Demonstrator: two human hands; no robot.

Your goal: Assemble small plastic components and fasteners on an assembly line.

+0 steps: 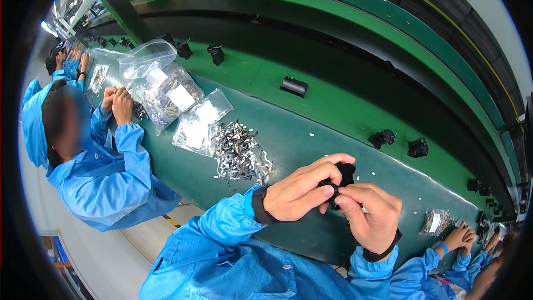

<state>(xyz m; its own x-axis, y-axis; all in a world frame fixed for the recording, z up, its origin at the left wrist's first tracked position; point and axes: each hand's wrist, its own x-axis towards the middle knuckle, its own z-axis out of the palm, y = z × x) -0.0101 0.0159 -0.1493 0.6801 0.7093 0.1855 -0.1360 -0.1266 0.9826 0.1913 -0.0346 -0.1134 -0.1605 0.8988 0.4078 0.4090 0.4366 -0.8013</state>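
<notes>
My left hand (304,190) is closed around a small black plastic part (347,173), held just above the green bench. The far end of that part sticks up past my fingers. My right hand (371,215) meets it from the other side, thumb and forefinger pinched together against its near end. What sits between those right fingertips is hidden. Left of my hands lies a loose pile of short black and white wired connectors (239,151) on the bench.
Clear plastic bags with connectors (169,95) and a flatter bag (202,118) lie beyond the pile. Black parts (294,86) sit spaced along the green ledge beside the dark conveyor (333,39). A co-worker in blue (105,172) works at left; others sit at right near a small bag (435,221).
</notes>
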